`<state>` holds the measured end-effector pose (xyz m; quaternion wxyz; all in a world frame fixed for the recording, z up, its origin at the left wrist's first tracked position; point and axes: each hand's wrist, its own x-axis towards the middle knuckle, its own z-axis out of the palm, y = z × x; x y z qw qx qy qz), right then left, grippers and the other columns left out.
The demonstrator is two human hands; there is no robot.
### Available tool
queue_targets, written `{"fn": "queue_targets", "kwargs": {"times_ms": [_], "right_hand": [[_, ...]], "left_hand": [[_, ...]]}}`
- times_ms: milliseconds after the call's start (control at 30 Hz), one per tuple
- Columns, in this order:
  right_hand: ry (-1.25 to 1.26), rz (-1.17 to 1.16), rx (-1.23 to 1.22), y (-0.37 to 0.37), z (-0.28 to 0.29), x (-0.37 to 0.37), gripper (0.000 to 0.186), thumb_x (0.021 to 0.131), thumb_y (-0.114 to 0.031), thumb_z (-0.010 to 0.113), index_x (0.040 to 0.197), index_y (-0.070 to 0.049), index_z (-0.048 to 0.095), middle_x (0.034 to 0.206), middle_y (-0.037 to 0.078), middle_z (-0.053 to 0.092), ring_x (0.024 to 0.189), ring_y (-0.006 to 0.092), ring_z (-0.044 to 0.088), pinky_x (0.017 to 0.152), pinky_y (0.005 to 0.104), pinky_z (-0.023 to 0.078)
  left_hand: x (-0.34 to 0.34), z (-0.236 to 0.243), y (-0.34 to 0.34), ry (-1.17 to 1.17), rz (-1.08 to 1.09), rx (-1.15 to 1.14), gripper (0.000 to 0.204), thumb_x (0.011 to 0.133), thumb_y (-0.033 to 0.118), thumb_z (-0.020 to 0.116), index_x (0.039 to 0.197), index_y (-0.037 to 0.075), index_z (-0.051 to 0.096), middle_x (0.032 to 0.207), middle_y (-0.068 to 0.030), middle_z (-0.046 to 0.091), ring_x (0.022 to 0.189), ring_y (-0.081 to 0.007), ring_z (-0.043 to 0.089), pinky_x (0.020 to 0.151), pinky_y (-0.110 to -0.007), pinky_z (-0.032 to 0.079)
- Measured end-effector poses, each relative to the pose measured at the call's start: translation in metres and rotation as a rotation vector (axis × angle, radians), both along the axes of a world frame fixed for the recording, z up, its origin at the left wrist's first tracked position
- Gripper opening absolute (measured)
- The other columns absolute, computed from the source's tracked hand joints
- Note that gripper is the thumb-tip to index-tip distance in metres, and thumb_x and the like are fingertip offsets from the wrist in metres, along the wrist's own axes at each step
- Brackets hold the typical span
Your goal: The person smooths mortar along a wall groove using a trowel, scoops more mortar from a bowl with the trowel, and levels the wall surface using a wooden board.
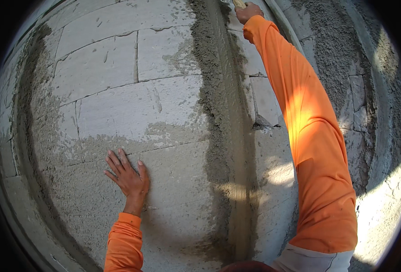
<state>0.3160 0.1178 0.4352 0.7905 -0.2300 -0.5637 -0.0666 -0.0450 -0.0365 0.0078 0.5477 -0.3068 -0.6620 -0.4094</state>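
My left hand (pixel 127 179) lies on the pale block wall (pixel 139 109) at lower centre, fingers spread and pointing up, on a part smeared with grey mortar. My right hand (pixel 247 12) is raised high at the top, closed on a light wooden handle (pixel 238 3); the rest of that tool is cut off or hidden. Below and left of the raised hand, a vertical strip of wet grey mortar (pixel 234 145) runs down the wall with rough, dark edges. My orange-sleeved right arm stretches up along the right of this strip.
A second rough mortar band (pixel 28 113) curves down the left side. At the right, a long pale straight edge (pixel 286 29) runs behind my arm, beside more rough grey render (pixel 327 41). Sunlight falls on the wall at lower right.
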Motion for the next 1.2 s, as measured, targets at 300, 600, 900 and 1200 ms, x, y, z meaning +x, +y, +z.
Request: {"fn": "queue_targets", "kwargs": {"times_ms": [300,600,900,1200], "right_hand": [[0.084,-0.090,0.015,-0.015,0.060,-0.041,0.028,0.083,-0.027,0.060,0.099,-0.004,0.065,0.101,0.019,0.066,0.096,0.0369,0.062,0.080,0.0430,0.048],[-0.078,-0.207,-0.044,0.013,0.087,-0.066,0.032,0.084,-0.029,0.059,0.103,-0.002,0.062,0.096,0.019,0.065,0.089,0.0357,0.061,0.076,0.0422,0.049],[-0.299,-0.293,-0.041,0.000,0.107,-0.048,0.039,0.086,-0.031,0.057,0.114,-0.003,0.056,0.087,0.016,0.064,0.074,0.0291,0.061,0.067,0.0387,0.049],[-0.481,-0.361,-0.031,0.010,0.099,-0.038,0.048,0.087,-0.032,0.056,0.125,-0.004,0.050,0.078,0.013,0.064,0.059,0.0225,0.061,0.057,0.0352,0.050]], "left_hand": [[-0.003,-0.002,-0.004,0.039,-0.023,-0.027,0.071,0.089,0.032,0.044,0.146,0.002,0.016,0.153,-0.0232,0.005,0.141,-0.0402,-0.002,0.108,-0.060,-0.004],[-0.006,-0.004,-0.003,0.086,-0.031,0.012,0.066,0.090,0.033,0.039,0.146,0.003,0.020,0.153,-0.0213,0.008,0.142,-0.0380,0.002,0.109,-0.058,-0.006],[-0.006,-0.006,-0.003,0.060,-0.041,0.006,0.070,0.085,0.031,0.045,0.145,0.001,0.023,0.152,-0.0234,0.010,0.141,-0.0400,0.002,0.108,-0.060,-0.004],[-0.012,-0.009,-0.002,0.109,-0.152,0.070,0.066,0.088,0.036,0.037,0.143,0.000,0.025,0.151,-0.0228,0.015,0.141,-0.0400,0.006,0.109,-0.060,-0.003]]}}
